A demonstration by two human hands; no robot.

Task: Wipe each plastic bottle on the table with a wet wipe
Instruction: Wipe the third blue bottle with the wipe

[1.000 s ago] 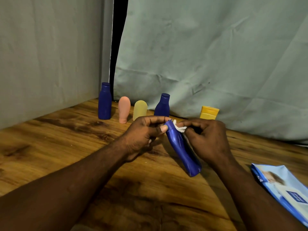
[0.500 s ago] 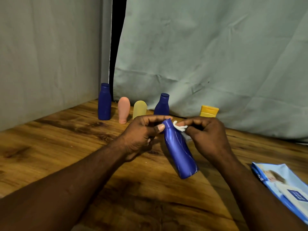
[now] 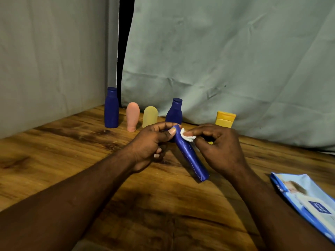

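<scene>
A long blue plastic bottle (image 3: 191, 156) is held tilted above the table, its cap end up and away from me. My left hand (image 3: 154, 144) pinches that top end between thumb and fingers. My right hand (image 3: 219, 147) pinches a small white wet wipe (image 3: 187, 136) against the bottle's upper part. At the back stand a tall blue bottle (image 3: 111, 107), a pink bottle (image 3: 132, 116), a pale yellow bottle (image 3: 150, 116), a second blue bottle (image 3: 175, 111) and a yellow bottle (image 3: 224, 119), partly hidden by my hands.
A blue pack of wet wipes (image 3: 306, 200) lies on the wooden table (image 3: 72, 151) at the right edge. Grey cloth hangs behind and to the left of the table.
The bottle's lower end has swung slightly and the wipe has shifted down from the cap onto the bottle's upper side. Both hands keep their hold.
</scene>
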